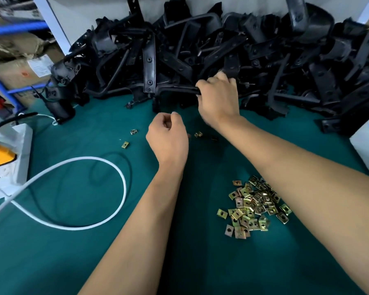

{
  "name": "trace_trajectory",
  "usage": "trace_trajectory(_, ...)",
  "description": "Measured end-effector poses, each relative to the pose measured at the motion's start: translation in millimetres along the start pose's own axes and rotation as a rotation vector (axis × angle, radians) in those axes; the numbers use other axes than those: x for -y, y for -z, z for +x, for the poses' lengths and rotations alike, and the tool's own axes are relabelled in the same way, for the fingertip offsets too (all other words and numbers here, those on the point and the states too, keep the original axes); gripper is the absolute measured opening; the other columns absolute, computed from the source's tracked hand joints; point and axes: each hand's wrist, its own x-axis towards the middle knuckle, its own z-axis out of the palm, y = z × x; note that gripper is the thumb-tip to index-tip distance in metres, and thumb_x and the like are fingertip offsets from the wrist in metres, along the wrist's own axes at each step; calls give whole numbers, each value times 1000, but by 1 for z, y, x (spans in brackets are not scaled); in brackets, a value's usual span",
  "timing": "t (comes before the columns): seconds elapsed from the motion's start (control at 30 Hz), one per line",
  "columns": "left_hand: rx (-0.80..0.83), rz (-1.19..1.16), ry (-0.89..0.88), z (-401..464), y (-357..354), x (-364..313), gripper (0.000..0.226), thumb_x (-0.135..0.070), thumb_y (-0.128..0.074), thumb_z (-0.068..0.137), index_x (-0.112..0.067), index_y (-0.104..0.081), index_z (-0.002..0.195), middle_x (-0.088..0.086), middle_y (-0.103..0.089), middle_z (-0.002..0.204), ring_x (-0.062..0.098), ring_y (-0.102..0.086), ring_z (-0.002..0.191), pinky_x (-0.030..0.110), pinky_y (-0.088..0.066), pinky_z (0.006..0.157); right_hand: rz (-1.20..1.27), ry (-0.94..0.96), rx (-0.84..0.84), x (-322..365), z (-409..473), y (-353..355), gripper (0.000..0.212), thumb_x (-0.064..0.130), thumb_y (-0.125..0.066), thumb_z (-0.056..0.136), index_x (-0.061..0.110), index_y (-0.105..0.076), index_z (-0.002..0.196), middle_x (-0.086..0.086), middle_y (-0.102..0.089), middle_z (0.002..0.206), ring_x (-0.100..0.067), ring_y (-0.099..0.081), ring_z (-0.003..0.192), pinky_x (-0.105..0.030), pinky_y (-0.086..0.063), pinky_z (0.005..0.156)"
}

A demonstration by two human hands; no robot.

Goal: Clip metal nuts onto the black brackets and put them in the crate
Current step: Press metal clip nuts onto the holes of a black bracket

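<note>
Right hand (218, 99) grips a bracket (177, 89) in the tangled pile (264, 60) at table's (73, 252) far edge, left hand (168, 137) curled, contents unclear; pulling may drag neighbours down.

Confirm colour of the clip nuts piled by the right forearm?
Brassy yellow-gold metal; the nut pile shows clearly in the head view, on the green mat.
</note>
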Motion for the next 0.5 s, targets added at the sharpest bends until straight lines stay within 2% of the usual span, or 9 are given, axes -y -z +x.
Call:
trace_trajectory(0.1,59,-165,104,5,2,-1,25,-28,-54,102,-8,-65,92,8,-72,82,21,-72,58,31,-55,54,-29,-12,-10,6,-17,10,22,14,-59,93,17,-66,114,-3,-68,108,-30,-48,120,-43,-39,92)
trace_trajectory(0.2,176,-401,260,16,8,-6,37,-37,-50,107,-3,-63,108,16,-75,93,28,-75,68,29,-58,58,72,-77,2,9,-38,22,27,17,-59,97,20,-65,124,-2,-67,115,-30,-47,121,-45,-41,94)
trace_trajectory(0.33,303,-623,366,20,13,-10,46,-50,-49,106,-8,-61,124,9,-80,98,26,-78,84,29,-60,68,360,-113,56,7,-68,36,23,19,-50,104,21,-68,118,0,-70,107,-30,-53,110,-45,-45,88)
trace_trajectory(0.43,400,-763,387,16,11,-11,43,-46,-54,105,-9,-58,127,13,-78,111,29,-77,95,34,-61,80,553,-28,94,2,-92,54,30,21,-44,109,26,-73,116,5,-73,105,-26,-56,105,-44,-46,91)
trace_trajectory(0.5,441,-771,390,12,9,-12,39,-29,-62,104,-4,-54,133,15,-76,117,30,-76,98,35,-62,82,621,90,124,-10,-102,68,27,24,-47,109,24,-74,111,7,-73,101,-21,-60,100,-39,-46,89)
